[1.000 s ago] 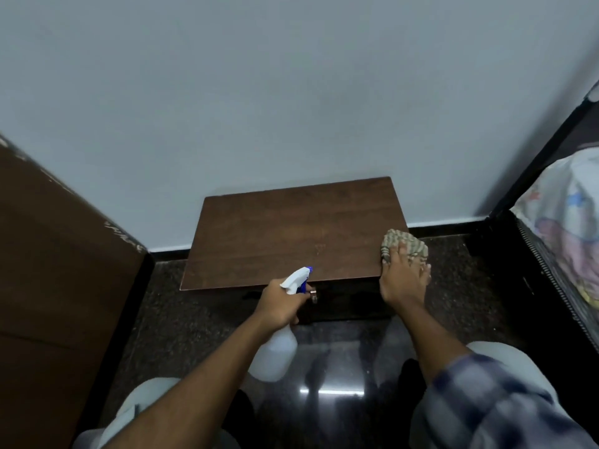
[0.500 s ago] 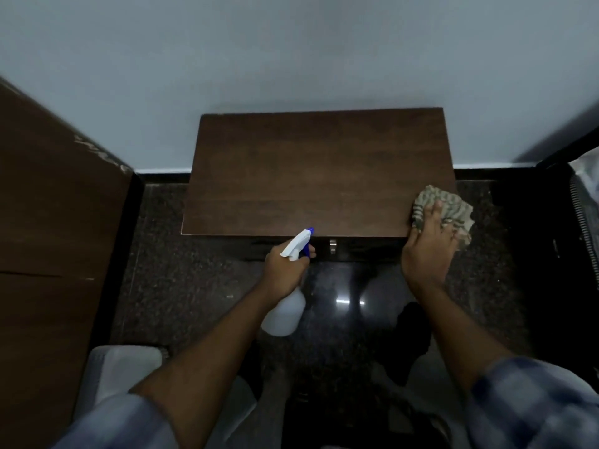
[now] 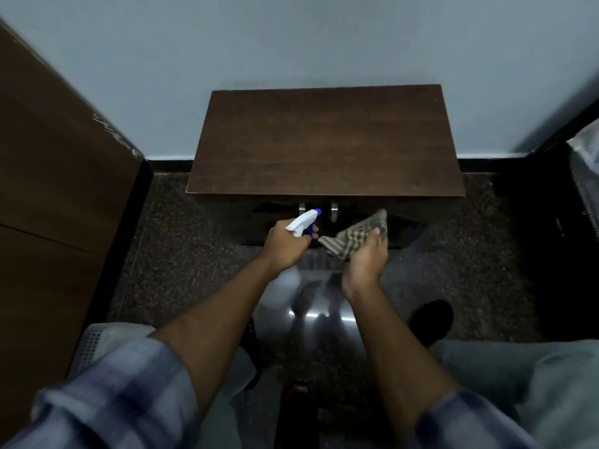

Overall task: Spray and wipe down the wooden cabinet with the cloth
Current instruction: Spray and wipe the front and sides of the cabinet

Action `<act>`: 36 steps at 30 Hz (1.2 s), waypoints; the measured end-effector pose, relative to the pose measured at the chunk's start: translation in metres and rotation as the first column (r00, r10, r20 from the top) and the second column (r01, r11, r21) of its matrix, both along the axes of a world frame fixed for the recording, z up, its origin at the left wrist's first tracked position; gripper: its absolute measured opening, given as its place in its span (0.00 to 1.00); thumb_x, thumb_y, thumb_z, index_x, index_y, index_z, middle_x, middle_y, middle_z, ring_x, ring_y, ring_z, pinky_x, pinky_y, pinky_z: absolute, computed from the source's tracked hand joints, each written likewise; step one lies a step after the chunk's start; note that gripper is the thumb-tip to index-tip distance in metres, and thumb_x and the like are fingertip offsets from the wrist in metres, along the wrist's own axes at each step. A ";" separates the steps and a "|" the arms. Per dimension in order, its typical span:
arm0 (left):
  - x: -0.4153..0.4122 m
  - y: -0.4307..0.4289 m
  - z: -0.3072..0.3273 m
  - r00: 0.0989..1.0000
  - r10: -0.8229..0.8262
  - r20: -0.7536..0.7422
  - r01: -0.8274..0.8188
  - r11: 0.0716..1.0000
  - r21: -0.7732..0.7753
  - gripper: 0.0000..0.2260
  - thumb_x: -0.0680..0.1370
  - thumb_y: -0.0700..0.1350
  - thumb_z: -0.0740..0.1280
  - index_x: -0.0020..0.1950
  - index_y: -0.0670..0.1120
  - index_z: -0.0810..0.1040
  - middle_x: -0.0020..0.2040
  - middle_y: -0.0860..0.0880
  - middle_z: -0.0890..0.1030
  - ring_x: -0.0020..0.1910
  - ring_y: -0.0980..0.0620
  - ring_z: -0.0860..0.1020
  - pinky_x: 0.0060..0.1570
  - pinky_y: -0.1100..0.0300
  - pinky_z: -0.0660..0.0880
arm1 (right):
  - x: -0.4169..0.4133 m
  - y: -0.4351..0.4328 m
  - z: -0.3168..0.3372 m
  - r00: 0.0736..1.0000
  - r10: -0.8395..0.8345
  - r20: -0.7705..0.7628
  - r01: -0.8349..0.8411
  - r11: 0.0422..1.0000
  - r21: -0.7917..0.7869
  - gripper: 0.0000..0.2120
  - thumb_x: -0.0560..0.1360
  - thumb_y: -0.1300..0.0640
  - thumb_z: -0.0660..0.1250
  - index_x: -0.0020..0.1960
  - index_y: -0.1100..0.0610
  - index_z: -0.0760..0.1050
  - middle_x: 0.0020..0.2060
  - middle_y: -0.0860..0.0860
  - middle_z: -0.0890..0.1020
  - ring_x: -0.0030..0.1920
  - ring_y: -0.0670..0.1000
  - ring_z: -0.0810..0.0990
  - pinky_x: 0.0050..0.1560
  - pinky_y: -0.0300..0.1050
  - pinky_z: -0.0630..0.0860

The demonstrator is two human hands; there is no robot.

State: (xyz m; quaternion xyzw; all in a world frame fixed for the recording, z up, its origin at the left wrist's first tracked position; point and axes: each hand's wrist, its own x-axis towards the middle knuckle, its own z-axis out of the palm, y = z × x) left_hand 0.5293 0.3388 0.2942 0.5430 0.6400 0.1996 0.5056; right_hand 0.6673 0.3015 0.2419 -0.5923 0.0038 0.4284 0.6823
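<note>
Right hand (image 3: pixel 364 257) had pulled the cloth (image 3: pixel 358 238) off the cabinet (image 3: pixel 324 140) top, gripping it bunched; left hand (image 3: pixel 285 243) clutched the spray bottle (image 3: pixel 303 222). Cloth looked floppy, bottle light.

A dark speckled floor (image 3: pixel 181 254) fills the lower frame, glossy at lower centre. The wooden cabinet (image 3: pixel 324 140) stands on it at upper centre, back against the pale wall (image 3: pixel 291 40), with 2 metal handles (image 3: pixel 334 210) on its front. A brown panel (image 3: pixel 58 189) stands at the left. A black shape (image 3: pixel 429 320) at lower right, perhaps a shoe, rests on the floor.
</note>
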 end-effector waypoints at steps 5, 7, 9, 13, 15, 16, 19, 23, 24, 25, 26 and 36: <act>-0.001 -0.009 0.002 0.997 0.072 -0.010 -0.073 0.997 -0.040 0.10 0.74 0.35 0.69 0.44 0.50 0.85 0.45 0.46 0.88 0.41 0.47 0.85 0.40 0.53 0.78 | 0.005 -0.016 -0.041 0.857 0.056 -0.512 -0.063 0.998 0.004 0.27 0.82 0.43 0.56 0.74 0.59 0.68 0.67 0.65 0.76 0.63 0.66 0.78 0.66 0.68 0.71; -0.003 -0.005 -0.002 0.996 0.090 0.004 -0.090 0.995 -0.049 0.12 0.75 0.35 0.68 0.48 0.51 0.86 0.47 0.47 0.88 0.46 0.45 0.86 0.41 0.52 0.79 | -0.002 -0.012 -0.036 0.859 0.054 -0.509 -0.084 0.996 -0.036 0.27 0.82 0.42 0.56 0.73 0.59 0.68 0.66 0.64 0.77 0.63 0.66 0.78 0.64 0.69 0.72; -0.005 -0.001 -0.006 0.997 0.078 0.001 -0.078 0.996 -0.036 0.13 0.76 0.34 0.68 0.54 0.47 0.86 0.47 0.48 0.88 0.40 0.48 0.84 0.42 0.54 0.78 | -0.010 0.002 -0.036 0.877 0.031 -0.480 -0.084 0.992 -0.089 0.27 0.83 0.42 0.56 0.75 0.58 0.67 0.66 0.62 0.76 0.63 0.64 0.78 0.64 0.69 0.72; -0.006 0.005 -0.011 0.999 0.045 -0.023 -0.044 0.999 0.030 0.14 0.75 0.35 0.69 0.56 0.51 0.84 0.39 0.51 0.83 0.35 0.53 0.78 0.39 0.60 0.73 | -0.016 0.048 -0.024 0.857 0.009 -0.516 -0.053 0.996 -0.070 0.29 0.82 0.38 0.55 0.64 0.62 0.76 0.58 0.63 0.81 0.57 0.64 0.81 0.67 0.64 0.71; -0.007 0.007 -0.017 0.998 0.065 -0.020 -0.064 0.996 0.055 0.15 0.75 0.35 0.68 0.58 0.48 0.84 0.42 0.49 0.85 0.40 0.50 0.80 0.42 0.58 0.76 | -0.014 0.077 -0.017 0.832 -0.049 -0.553 -0.004 0.996 -0.095 0.27 0.82 0.39 0.51 0.47 0.58 0.77 0.46 0.60 0.81 0.47 0.60 0.80 0.69 0.59 0.69; -0.008 0.007 -0.020 0.996 0.089 -0.006 -0.089 0.994 0.064 0.15 0.75 0.35 0.68 0.58 0.46 0.85 0.45 0.47 0.86 0.42 0.48 0.82 0.45 0.55 0.77 | -0.014 0.091 -0.018 0.816 -0.085 -0.572 0.020 0.993 -0.118 0.25 0.82 0.41 0.49 0.45 0.56 0.75 0.47 0.60 0.80 0.47 0.59 0.79 0.70 0.58 0.67; -0.011 0.004 -0.030 0.989 0.145 0.042 -0.148 0.986 0.078 0.13 0.74 0.34 0.68 0.50 0.49 0.86 0.45 0.48 0.87 0.41 0.49 0.82 0.45 0.52 0.78 | -0.014 0.118 -0.025 0.800 -0.134 -0.585 0.024 0.981 -0.190 0.22 0.81 0.48 0.46 0.52 0.56 0.77 0.64 0.62 0.78 0.62 0.62 0.77 0.72 0.60 0.66; -0.013 0.005 -0.043 0.982 0.174 0.077 -0.177 0.984 0.033 0.21 0.73 0.35 0.69 0.42 0.63 0.83 0.31 0.55 0.82 0.30 0.51 0.77 0.35 0.52 0.76 | -0.017 0.109 0.005 0.800 -0.127 -0.586 -0.010 0.974 -0.225 0.21 0.81 0.60 0.45 0.45 0.61 0.76 0.45 0.62 0.81 0.46 0.61 0.79 0.66 0.57 0.72; -0.013 0.005 -0.043 0.980 0.177 0.088 -0.180 0.983 0.022 0.22 0.73 0.34 0.68 0.43 0.64 0.83 0.29 0.54 0.80 0.28 0.52 0.76 0.34 0.52 0.74 | -0.014 0.109 0.007 0.823 -0.154 -0.547 0.015 0.968 -0.249 0.19 0.80 0.60 0.46 0.42 0.61 0.74 0.42 0.63 0.80 0.44 0.61 0.79 0.61 0.57 0.74; -0.012 0.005 -0.043 0.982 0.170 0.088 -0.171 0.985 0.013 0.22 0.74 0.33 0.68 0.47 0.63 0.83 0.29 0.54 0.80 0.27 0.53 0.75 0.33 0.53 0.74 | -0.009 0.111 0.006 0.809 -0.169 -0.562 0.029 0.968 -0.249 0.18 0.80 0.60 0.47 0.43 0.61 0.74 0.43 0.64 0.81 0.46 0.62 0.79 0.58 0.57 0.75; -0.011 0.005 -0.042 0.985 0.147 0.087 -0.149 0.989 0.009 0.21 0.74 0.33 0.68 0.52 0.60 0.84 0.30 0.53 0.80 0.27 0.54 0.75 0.32 0.55 0.74 | -0.005 0.116 0.004 0.776 -0.210 -0.595 0.059 0.963 -0.262 0.18 0.80 0.58 0.48 0.49 0.61 0.76 0.50 0.65 0.81 0.51 0.64 0.79 0.58 0.57 0.75; 0.006 0.019 -0.028 0.983 0.173 0.058 -0.173 0.985 -0.005 0.07 0.74 0.35 0.70 0.46 0.45 0.85 0.39 0.48 0.85 0.35 0.51 0.80 0.36 0.55 0.76 | 0.057 0.087 -0.006 0.845 -0.034 -0.534 0.008 0.999 -0.052 0.24 0.70 0.61 0.55 0.63 0.62 0.76 0.63 0.64 0.78 0.57 0.63 0.79 0.69 0.58 0.70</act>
